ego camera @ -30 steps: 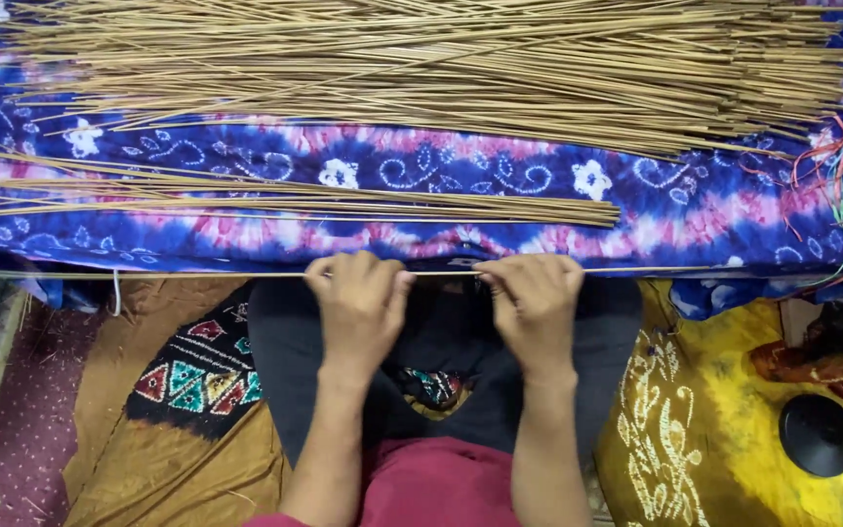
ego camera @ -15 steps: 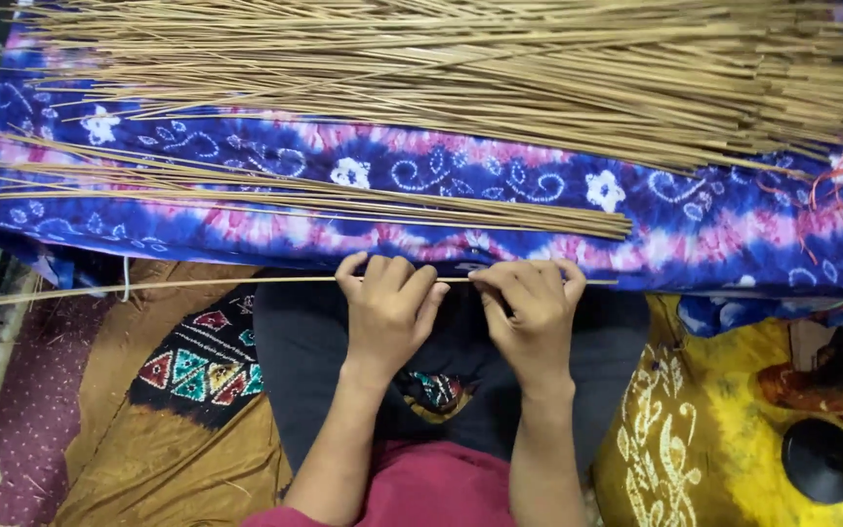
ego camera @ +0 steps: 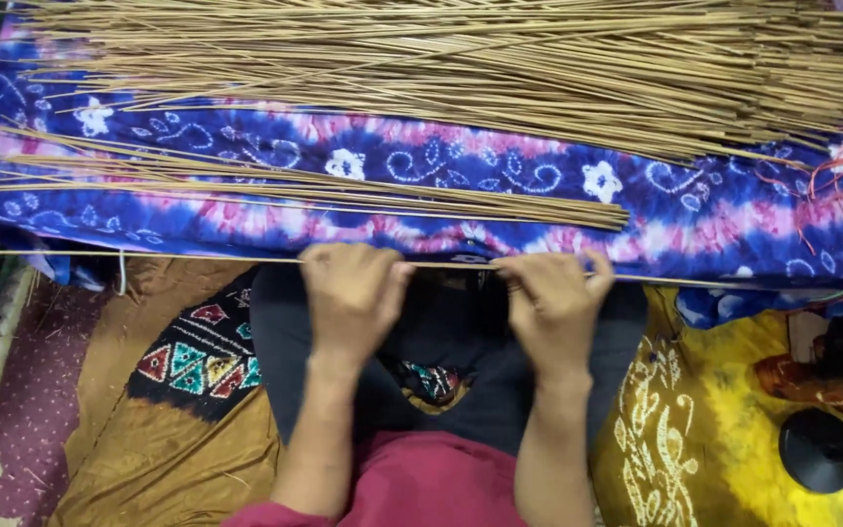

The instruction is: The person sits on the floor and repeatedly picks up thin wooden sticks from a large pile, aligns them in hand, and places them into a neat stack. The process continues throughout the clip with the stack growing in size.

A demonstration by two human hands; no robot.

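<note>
Here the left hand [ego camera: 351, 293] and right hand [ego camera: 550, 301] each pinch shut on one thin stick [ego camera: 148, 256], held level.

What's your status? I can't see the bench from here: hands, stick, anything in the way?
Left hand and right hand both pinching one thin stick, held level. Small stick pile just beyond on blue patterned cloth. Nothing blocking.

Both hands — left [ego camera: 351, 293], right [ego camera: 553, 303] — curl knuckles-up (forearms roughly parallel), fingers pinched.

Cloth, stick piles and floor clutter

Blue-purple tie-dye cloth [ego camera: 441, 166] under two stick piles (bigger one [ego camera: 461, 68] farther, smaller [ego camera: 295, 185] nearer); yellow patterned fabric [ego camera: 714, 429], round black object [ego camera: 817, 451] at lower right.
</note>
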